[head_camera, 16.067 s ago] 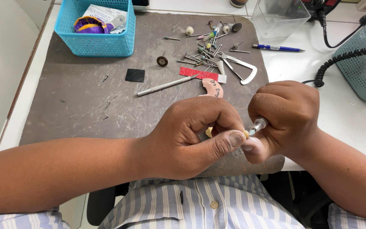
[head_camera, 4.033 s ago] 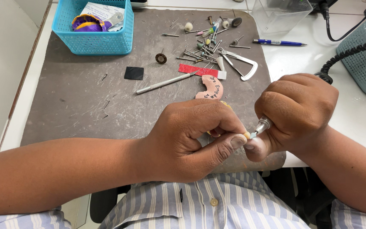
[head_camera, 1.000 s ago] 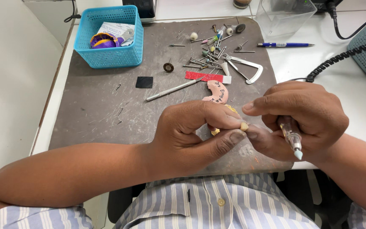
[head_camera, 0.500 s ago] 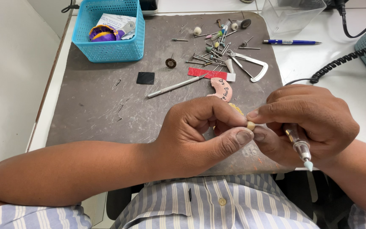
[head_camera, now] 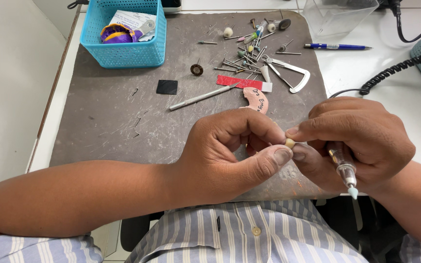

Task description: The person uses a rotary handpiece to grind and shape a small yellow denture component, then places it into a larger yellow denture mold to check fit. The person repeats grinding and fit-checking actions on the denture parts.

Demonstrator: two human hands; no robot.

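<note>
My left hand [head_camera: 230,151] and my right hand [head_camera: 361,141] meet over the near edge of a scratched grey mat [head_camera: 113,126]. Between the fingertips of both hands sits a small cream tooth-like piece [head_camera: 290,143]. My right hand also grips a metal rotary handpiece [head_camera: 343,165], whose pale pointed tip [head_camera: 353,193] points down toward me, away from the piece. A black coiled cord [head_camera: 395,70] runs from the handpiece to the upper right.
On the mat lie a pink curved dental piece [head_camera: 258,100], a metal knife tool [head_camera: 203,96], a red strip [head_camera: 242,83], a black square [head_camera: 166,87], a caliper [head_camera: 293,73] and several burs [head_camera: 247,53]. A blue basket [head_camera: 123,36], clear box [head_camera: 337,14] and pen [head_camera: 337,46] stand farther back.
The handpiece tip, which was against the small piece seconds ago, has swung down and away toward me. Both hands now pinch the cream piece between their fingertips.
</note>
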